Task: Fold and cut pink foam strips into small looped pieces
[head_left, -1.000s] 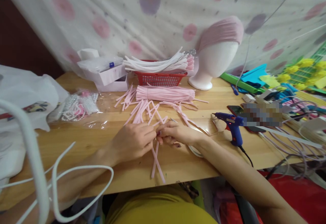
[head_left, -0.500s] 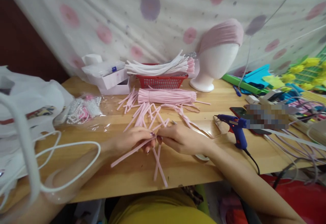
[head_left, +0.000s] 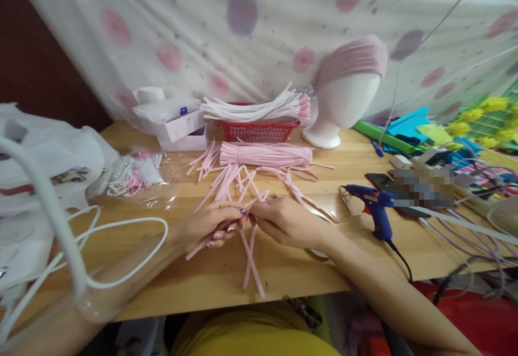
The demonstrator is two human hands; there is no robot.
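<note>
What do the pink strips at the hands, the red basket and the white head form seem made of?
Pink strips: perhaps fuzzy chenille, matte, with soft-looking edges. Red basket: likely moulded plastic, slightly glossy, given the regular lattice holes. White head form: probably foam, judging by its smooth matte surface; plastic remains possible.

Smooth wood tbl (head_left: 291,275) (glossy in spots), pink stems (head_left: 250,257) matt/fuzzy-ish, basket (head_left: 259,132) & glue gun (head_left: 379,218) plastic.
</note>
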